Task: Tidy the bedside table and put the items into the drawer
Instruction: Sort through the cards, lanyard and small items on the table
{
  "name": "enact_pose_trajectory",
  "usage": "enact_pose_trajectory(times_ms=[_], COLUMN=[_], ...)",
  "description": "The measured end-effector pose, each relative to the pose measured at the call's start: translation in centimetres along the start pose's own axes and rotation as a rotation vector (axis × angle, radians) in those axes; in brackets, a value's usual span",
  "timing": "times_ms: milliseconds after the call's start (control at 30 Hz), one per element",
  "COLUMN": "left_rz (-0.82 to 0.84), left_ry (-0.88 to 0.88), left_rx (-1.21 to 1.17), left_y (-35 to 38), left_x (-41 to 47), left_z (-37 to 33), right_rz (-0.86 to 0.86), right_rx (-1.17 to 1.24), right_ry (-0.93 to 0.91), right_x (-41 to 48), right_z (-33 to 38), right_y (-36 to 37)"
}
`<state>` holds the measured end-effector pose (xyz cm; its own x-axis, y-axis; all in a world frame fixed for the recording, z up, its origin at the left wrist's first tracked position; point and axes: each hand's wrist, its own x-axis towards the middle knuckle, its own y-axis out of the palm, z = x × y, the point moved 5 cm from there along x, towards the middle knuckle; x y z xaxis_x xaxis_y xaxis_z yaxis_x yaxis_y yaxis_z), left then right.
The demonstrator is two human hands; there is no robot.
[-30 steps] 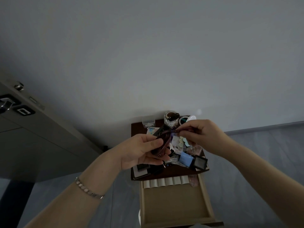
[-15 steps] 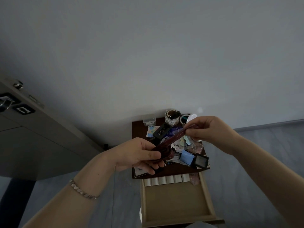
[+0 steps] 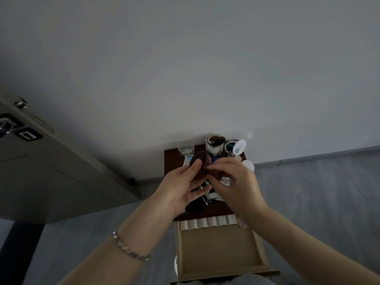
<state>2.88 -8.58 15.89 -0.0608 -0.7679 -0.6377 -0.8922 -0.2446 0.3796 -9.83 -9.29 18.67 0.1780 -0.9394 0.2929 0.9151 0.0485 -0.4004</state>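
Observation:
A dark red strap [image 3: 202, 164] is wound into a small coil above the bedside table [image 3: 169, 161]. My left hand [image 3: 185, 188] holds the coil with its thumb pressed on the front. My right hand [image 3: 232, 182] pinches the strap's loose end against the coil from the right. Below the hands, the light wooden drawer [image 3: 218, 249] is pulled open, with a row of pale rolls [image 3: 207, 222] along its back. My hands hide most of the clutter on the table top.
At the table's back stand a glass jar [image 3: 214, 144], a small clear box [image 3: 186, 148] and a round white lid with a green mark [image 3: 238, 148]. A grey cabinet [image 3: 51, 171] stands to the left. Grey floor [image 3: 318, 192] lies on both sides.
The strap was stretched between my hands; now it is rolled into a coil. My right hand has come in to meet the left, and both have risen slightly.

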Motion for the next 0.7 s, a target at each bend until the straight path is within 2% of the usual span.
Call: enact_pose_trajectory(times_ms=[100,267,400,467,633,700], left_rz=[-0.024,-0.035,0.112,0.191,0.253,0.211], left_ry=[0.036,0.076,-0.038,-0.051,0.298,0.366], left_rx=[0.06,0.137,0.217,0.286,0.779,0.798], left_y=[0.4,0.5,0.6,0.1,-2.8,-3.6], left_x=[-0.2,-0.5,-0.5,-0.5,0.5,1.1], left_z=[0.4,0.5,1.3,1.0,-1.0,-0.9], right_rz=[-0.046,0.037,-0.03,0.02,0.334,0.395], right_rx=[-0.003,-0.033,-0.045,-0.044,0.045,0.031], right_ry=[-0.021,-0.07,-0.044,-0.071,0.06,0.105], right_x=[-0.3,-1.0,-0.9,-0.7,-0.2,0.0], right_z=[-0.2,0.0,-0.5,-0.8,-2.6,-3.3], right_y=[0.4,0.9,0.4,0.5,1.4,2.3])
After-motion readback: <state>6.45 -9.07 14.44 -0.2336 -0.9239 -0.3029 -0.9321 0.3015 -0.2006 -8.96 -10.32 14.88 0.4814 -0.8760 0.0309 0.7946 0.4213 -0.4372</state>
